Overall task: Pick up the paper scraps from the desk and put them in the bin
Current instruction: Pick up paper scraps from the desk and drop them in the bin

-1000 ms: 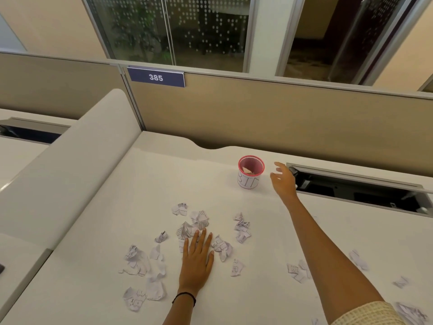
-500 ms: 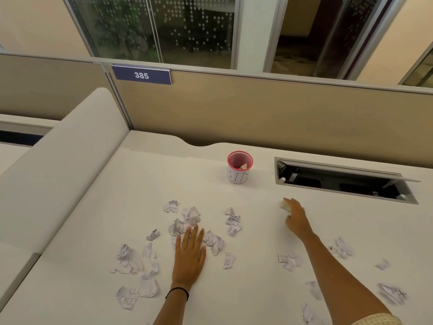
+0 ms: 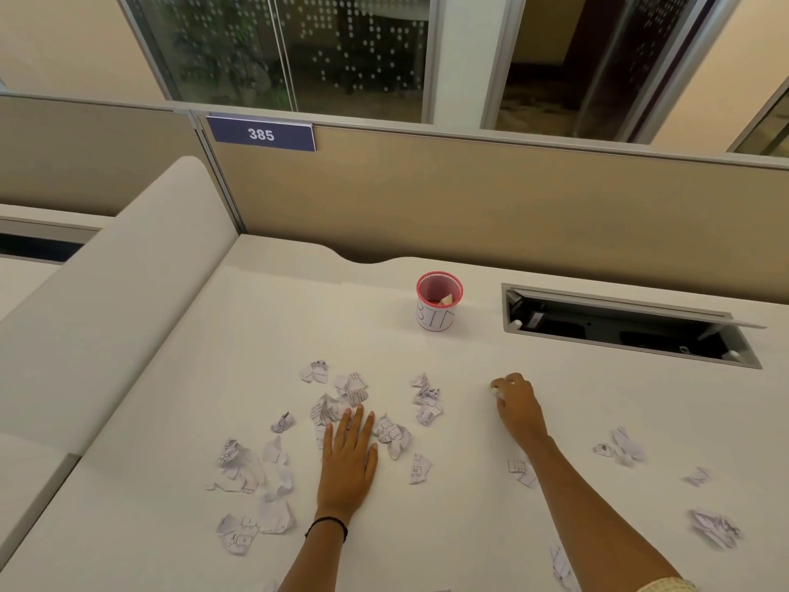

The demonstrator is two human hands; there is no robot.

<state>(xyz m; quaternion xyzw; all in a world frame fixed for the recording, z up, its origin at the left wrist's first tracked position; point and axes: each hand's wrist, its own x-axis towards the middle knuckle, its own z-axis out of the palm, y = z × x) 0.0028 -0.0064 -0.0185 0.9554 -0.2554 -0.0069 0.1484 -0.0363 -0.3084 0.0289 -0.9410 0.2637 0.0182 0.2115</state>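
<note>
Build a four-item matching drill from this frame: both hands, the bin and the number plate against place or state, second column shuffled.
1. left hand
2. right hand
3. bin
4. number plate

A. fixed on the partition
B. fingers curled round a paper scrap
C. flat on the desk, fingers straight
D. upright, pink-rimmed, towards the desk's far edge

Pairs: 1-C, 2-B, 3-D, 4-A

Open-plan office, white counter point(image 3: 427, 527) walled by tan partitions point(image 3: 512, 215), numbered plate "385" point(image 3: 261, 134) far left, cable hatch point(image 3: 627, 331) sunk at right, glass walls point(image 3: 299, 49) beyond
</note>
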